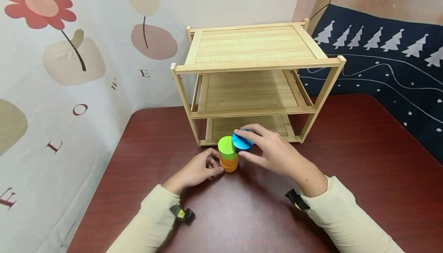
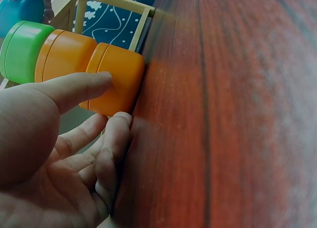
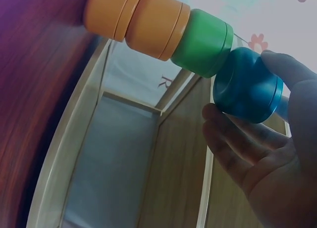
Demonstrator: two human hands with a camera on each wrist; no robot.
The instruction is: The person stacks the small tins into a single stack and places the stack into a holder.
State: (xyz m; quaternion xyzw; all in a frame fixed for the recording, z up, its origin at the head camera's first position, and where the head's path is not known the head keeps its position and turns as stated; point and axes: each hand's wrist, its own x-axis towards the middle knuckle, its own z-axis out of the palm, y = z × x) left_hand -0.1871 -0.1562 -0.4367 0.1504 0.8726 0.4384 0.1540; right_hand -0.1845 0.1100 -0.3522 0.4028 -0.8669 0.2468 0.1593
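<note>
In the head view a stack of small round jars stands on the table before the shelf: a green jar [image 1: 226, 146] on top, orange below. The left wrist view shows two orange jars, a lower one [image 2: 121, 72] and a middle one [image 2: 69, 54]. My left hand [image 1: 195, 169] holds the lowest orange jar between thumb and fingers. With fingers and thumb round its sides, my right hand [image 1: 273, 149] grips a shiny blue jar [image 1: 241, 142]. The blue jar is tilted in the right wrist view, close against the green jar's upper edge; contact is hard to tell.
A three-level wooden shelf [image 1: 252, 64] stands right behind the jars. The dark red table [image 1: 155, 130] runs under both arms. A patterned wall cloth [image 1: 104, 22] rises along the left and back, with a dark tree-print cloth [image 1: 377, 60] at the right.
</note>
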